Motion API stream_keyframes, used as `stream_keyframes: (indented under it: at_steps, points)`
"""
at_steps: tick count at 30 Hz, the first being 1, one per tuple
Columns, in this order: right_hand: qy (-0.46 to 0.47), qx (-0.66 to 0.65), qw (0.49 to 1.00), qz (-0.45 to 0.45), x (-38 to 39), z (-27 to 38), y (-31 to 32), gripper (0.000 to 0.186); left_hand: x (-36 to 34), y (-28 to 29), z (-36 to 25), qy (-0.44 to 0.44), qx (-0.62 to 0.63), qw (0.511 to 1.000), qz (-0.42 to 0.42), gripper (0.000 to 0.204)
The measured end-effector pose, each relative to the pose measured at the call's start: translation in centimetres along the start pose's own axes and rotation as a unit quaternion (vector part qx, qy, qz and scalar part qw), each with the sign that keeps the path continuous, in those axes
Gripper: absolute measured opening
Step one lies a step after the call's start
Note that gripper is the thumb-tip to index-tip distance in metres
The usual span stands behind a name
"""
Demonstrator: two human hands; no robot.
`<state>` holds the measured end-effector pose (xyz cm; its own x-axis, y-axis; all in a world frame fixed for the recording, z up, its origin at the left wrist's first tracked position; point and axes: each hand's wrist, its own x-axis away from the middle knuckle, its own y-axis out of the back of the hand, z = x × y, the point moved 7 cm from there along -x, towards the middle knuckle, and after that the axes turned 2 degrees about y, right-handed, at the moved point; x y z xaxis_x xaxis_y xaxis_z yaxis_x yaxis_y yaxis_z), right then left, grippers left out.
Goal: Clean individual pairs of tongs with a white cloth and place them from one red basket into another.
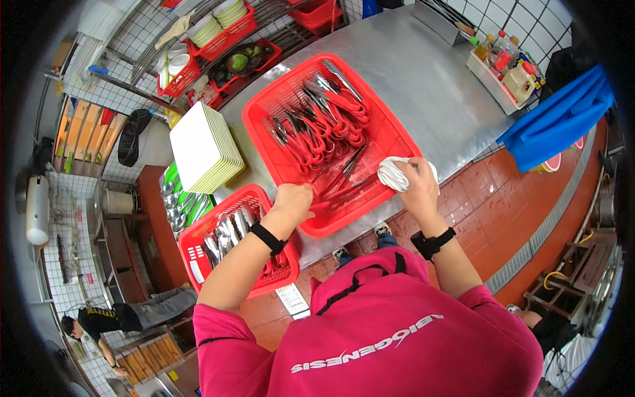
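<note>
While right hand (423,185) grips bunched white cloth (393,175), left hand (295,201) curls at big red basket's rim (334,223), hold unclear; red-handled utensils (336,124) heaped ahead, seemingly for easy reach.

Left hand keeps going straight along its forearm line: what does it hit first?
Probably the heap of red-handled utensils in the large red basket, up and to the right of the left hand. Depth is unclear from this one view, so it might pass above them.
</note>
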<state>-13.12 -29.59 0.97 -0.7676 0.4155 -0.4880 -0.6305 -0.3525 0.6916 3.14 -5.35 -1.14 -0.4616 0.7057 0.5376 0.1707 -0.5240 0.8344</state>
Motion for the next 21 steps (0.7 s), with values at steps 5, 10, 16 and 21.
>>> stream_keyframes:
  at_steps: [5,10,16,21]
  points:
    - [0.0,0.003,1.0,0.003,0.0,0.1,-0.1,0.048,1.8,0.8,1.0,0.075,0.0,0.997,0.0,0.052]
    - [0.009,0.013,1.0,-0.001,-0.1,0.3,0.1,0.044,5.0,1.7,3.2,0.121,0.074,0.989,-0.051,0.054]
    - [-0.069,-0.067,0.995,0.012,-0.3,-0.2,0.5,0.048,11.5,1.3,5.5,0.184,0.318,0.909,-0.195,0.057]
    - [-0.063,-0.186,0.98,-0.004,-1.3,3.0,-0.2,0.057,13.8,-3.3,4.5,0.213,0.543,0.784,-0.211,0.065]
